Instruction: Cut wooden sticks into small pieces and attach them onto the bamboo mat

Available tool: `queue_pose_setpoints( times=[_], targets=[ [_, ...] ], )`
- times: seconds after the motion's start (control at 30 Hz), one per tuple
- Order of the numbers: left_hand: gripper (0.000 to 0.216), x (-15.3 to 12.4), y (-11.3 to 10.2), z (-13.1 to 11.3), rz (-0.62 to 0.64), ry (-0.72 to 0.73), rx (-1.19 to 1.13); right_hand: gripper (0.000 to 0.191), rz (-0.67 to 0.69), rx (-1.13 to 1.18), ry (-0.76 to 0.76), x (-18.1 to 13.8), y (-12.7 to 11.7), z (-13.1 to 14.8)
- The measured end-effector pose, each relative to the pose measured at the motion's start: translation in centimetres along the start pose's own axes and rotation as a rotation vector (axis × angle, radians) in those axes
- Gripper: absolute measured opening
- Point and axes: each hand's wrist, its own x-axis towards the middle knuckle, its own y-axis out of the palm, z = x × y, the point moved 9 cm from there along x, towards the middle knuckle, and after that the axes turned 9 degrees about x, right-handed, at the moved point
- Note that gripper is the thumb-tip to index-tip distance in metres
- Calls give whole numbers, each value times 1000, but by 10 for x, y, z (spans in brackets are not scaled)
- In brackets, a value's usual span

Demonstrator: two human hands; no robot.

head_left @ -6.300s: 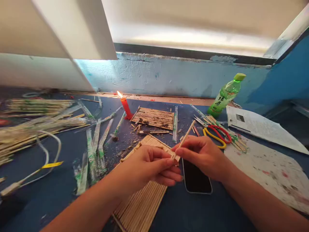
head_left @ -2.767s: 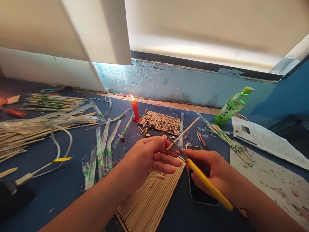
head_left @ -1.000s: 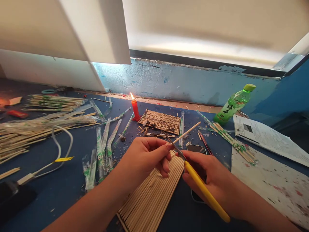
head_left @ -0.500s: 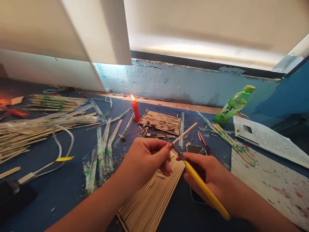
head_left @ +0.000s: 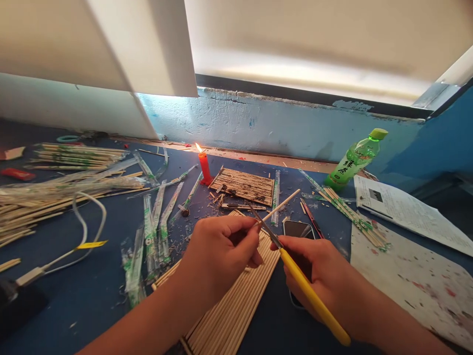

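My left hand (head_left: 225,246) pinches a pale wooden stick (head_left: 284,203), which slants up to the right past the fingertips. My right hand (head_left: 325,276) is wrapped around the yellow handle of a knife (head_left: 310,296). The narrow metal blade lies across the stick, close to my left fingertips. Below both hands, a panel of sticks laid side by side (head_left: 236,310) rests on the table, partly hidden by my left hand and forearm. A phone (head_left: 298,229) lies partly under my right hand.
A lit red candle (head_left: 204,167) stands beside a smaller, dark-stained stick panel (head_left: 247,185). Torn wrappers (head_left: 150,236) and bundled chopsticks (head_left: 79,157) lie left, near a white cable (head_left: 84,222). A green bottle (head_left: 354,160) and printed paper (head_left: 414,209) are at right.
The view has shifted slightly, so the table things sit a little further left. Both hands keep nearly the same pose, with the blade still across the stick.
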Motion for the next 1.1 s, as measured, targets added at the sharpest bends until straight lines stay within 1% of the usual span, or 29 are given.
queue_pose_setpoints(
  times=[0.13, 0.2, 0.23, 0.27, 0.37, 0.4, 0.43, 0.5, 0.57, 0.6, 0.67, 0.7, 0.77, 0.83, 0.9, 0.97, 1.03, 1.07, 1.1],
  targets=[
    [20, 1, 1, -1, 7, -89, -109, 10, -26, -93, -10, 1, -3, 2],
    [23, 2, 2, 1, 29, -136, -199, 7, -28, -134, -43, 3, -6, 3],
    [23, 4, 4, 3, 53, -158, -256, 9, -29, -143, -59, 4, -7, 3],
    [23, 5, 6, 5, 84, -176, -324, 18, -31, -137, -66, 5, -9, 1],
    [23, 9, 17, 12, 201, -211, -565, 53, -44, -43, -44, 7, -17, -8],
    [23, 10, 19, 13, 224, -215, -630, 60, -53, -6, -35, 7, -21, -11],
    [23, 11, 19, 15, 234, -217, -677, 61, -74, 25, -37, 8, -27, -12],
    [24, 13, 18, 17, 225, -219, -713, 57, -130, 63, -59, 9, -46, -12],
    [24, 14, 16, 17, 202, -218, -697, 56, -223, -12, -61, 12, -72, -15],
    [24, 14, 15, 17, 191, -217, -679, 56, -290, -124, -38, 13, -88, -18],
    [24, 13, 13, 15, 160, -210, -623, 58, -445, -464, 47, 14, -122, -29],
    [24, 13, 13, 14, 142, -205, -588, 57, -506, -564, 86, 14, -138, -37],
    [24, 12, 13, 11, 111, -191, -521, 53, -597, -667, 146, 15, -163, -54],
    [23, 10, 13, 9, 87, -173, -443, 48, -645, -724, 198, 16, -180, -73],
    [24, 8, 13, 7, 73, -141, -330, 44, -670, -770, 224, 16, -188, -83],
    [26, 6, 13, 7, 62, -104, -205, 45, -700, -800, 214, 12, -187, -79],
    [26, 5, 11, 7, 47, -62, -103, 48, -751, -819, 145, 6, -177, -59],
    [25, 4, 9, 6, 25, -16, -32, 49, -777, -823, 84, 2, -168, -44],
    [23, 4, 7, 3, -6, 48, 54, 50, -795, -821, -7, -2, -156, -26]
  ],
)
